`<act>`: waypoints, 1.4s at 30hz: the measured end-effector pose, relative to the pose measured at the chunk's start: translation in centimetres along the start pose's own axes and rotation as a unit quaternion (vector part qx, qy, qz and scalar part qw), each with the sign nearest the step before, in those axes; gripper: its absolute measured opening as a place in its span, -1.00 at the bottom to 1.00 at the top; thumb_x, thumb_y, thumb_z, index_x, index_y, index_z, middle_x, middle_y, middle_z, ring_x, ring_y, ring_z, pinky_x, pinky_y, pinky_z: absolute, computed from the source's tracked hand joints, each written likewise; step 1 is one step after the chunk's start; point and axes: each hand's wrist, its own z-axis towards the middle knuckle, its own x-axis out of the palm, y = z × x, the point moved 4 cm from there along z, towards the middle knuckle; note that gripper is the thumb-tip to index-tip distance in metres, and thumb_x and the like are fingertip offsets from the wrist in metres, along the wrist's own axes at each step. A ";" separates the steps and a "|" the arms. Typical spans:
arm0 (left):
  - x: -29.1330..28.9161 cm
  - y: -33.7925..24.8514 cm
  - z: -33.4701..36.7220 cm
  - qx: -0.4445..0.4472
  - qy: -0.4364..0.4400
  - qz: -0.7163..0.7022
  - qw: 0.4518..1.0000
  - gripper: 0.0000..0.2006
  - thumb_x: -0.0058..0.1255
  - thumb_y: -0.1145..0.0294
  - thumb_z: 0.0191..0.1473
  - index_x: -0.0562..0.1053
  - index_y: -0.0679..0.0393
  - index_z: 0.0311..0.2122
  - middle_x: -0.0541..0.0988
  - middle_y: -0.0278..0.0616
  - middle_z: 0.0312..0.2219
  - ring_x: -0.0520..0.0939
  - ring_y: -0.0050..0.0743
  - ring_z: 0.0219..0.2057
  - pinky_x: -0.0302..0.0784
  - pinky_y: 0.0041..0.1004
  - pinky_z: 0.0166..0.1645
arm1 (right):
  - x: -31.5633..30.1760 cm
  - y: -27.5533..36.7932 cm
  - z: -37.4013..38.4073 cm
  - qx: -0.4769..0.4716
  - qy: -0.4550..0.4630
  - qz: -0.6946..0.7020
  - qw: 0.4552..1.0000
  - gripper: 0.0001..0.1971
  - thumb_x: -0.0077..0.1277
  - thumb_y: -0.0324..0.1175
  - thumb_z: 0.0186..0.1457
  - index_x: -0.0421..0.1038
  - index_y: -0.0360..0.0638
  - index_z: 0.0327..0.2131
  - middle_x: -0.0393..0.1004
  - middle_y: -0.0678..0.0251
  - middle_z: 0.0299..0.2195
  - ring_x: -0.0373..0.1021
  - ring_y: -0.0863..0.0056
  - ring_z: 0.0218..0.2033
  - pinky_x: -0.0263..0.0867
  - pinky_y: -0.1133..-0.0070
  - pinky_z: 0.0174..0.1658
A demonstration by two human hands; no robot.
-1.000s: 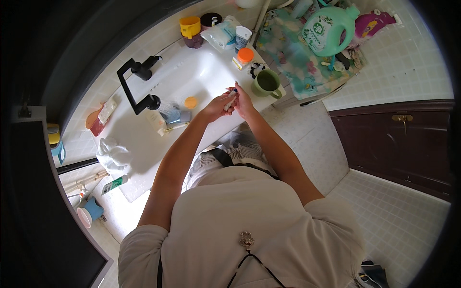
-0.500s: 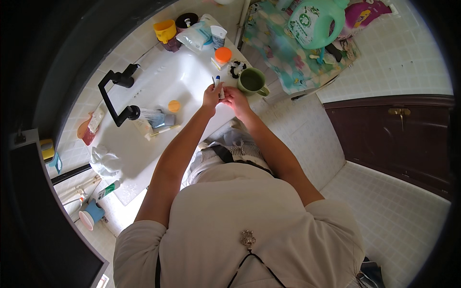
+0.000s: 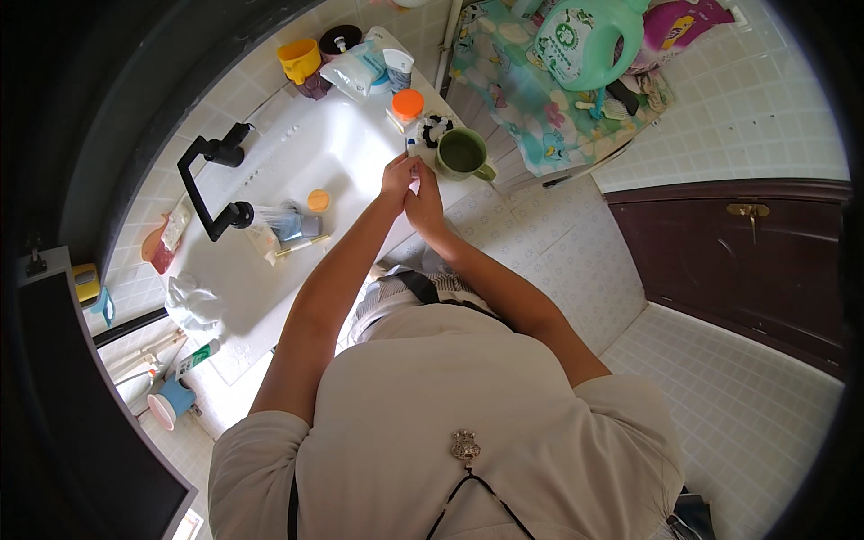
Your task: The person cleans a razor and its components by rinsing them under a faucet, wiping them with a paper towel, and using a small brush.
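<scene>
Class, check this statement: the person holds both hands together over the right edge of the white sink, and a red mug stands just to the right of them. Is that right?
Not quite. The head view shows the left hand and right hand together at the right edge of the white sink, as stated, but the mug just to their right is green, not red.

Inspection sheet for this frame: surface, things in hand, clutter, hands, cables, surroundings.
Surface: white sink, tiled counter.
Things in hand: small white tube with a blue tip, held over the sink's edge beside a green mug.
Clutter: orange-lidded jar, yellow cup, brush in the basin, green jug on a patterned cloth.
Hands: left hand and right hand together on the tube.
Cables: nothing seen.
Surroundings: black faucet, tiled floor, dark door.
</scene>
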 end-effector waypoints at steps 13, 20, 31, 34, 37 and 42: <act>0.3 -0.6 -1.2 0.082 -0.053 0.056 0.994 -0.53 -0.13 0.29 0.00 0.21 0.24 0.04 0.43 -0.38 -0.37 0.34 -0.66 -0.38 0.25 -0.64 -0.19 | -0.2 0.6 0.0 0.004 0.052 -0.064 0.997 -0.44 -0.25 -0.59 -0.25 0.06 -0.47 -0.03 0.06 -0.17 0.00 -0.03 0.03 0.09 -0.14 0.42 0.15; 1.4 -0.7 -2.3 0.063 -0.017 0.014 0.998 -0.51 -0.16 0.25 0.04 0.16 0.21 0.07 0.35 -0.34 -0.12 0.34 -0.65 -0.18 0.20 -0.66 -0.08 | -0.5 0.7 -0.4 0.007 0.050 -0.112 0.992 -0.43 -0.23 -0.60 -0.24 0.04 -0.47 -0.01 0.05 -0.17 0.01 -0.06 0.05 0.10 -0.14 0.43 0.15; 1.6 -0.4 -1.8 0.132 0.002 0.063 0.989 -0.51 -0.20 0.28 0.06 0.11 0.27 0.08 0.30 -0.19 -0.03 0.29 -0.52 -0.04 0.14 -0.57 0.03 | -1.3 0.6 -1.0 -0.010 0.041 -0.155 0.987 -0.42 -0.25 -0.60 -0.25 0.04 -0.45 0.00 0.03 -0.10 0.04 -0.08 0.10 0.12 -0.12 0.45 0.15; 1.2 -0.3 -2.0 0.144 -0.026 0.069 0.987 -0.52 -0.20 0.30 0.06 0.13 0.27 0.07 0.34 -0.22 -0.08 0.34 -0.54 -0.09 0.18 -0.59 -0.01 | -1.3 1.4 -1.2 -0.020 0.041 -0.151 0.987 -0.42 -0.26 -0.61 -0.26 0.06 -0.45 -0.01 0.05 -0.10 0.03 -0.06 0.12 0.12 -0.10 0.45 0.14; 0.9 -0.2 -2.0 0.145 -0.017 0.049 0.988 -0.55 -0.20 0.31 0.06 0.17 0.28 0.05 0.37 -0.25 -0.10 0.37 -0.61 -0.15 0.23 -0.63 -0.06 | -1.3 1.6 -1.2 -0.029 0.044 -0.148 0.988 -0.43 -0.29 -0.62 -0.26 0.08 -0.40 -0.01 0.09 -0.05 0.02 -0.02 0.14 0.10 -0.07 0.45 0.13; 0.5 0.0 -2.0 0.130 -0.024 0.039 0.990 -0.59 -0.21 0.35 0.06 0.21 0.25 0.03 0.38 -0.31 -0.12 0.37 -0.68 -0.18 0.26 -0.68 -0.12 | -1.0 1.5 -1.2 -0.032 0.041 -0.154 0.987 -0.43 -0.33 -0.63 -0.25 0.11 -0.36 -0.01 0.13 0.00 0.00 0.01 0.16 0.09 -0.04 0.46 0.11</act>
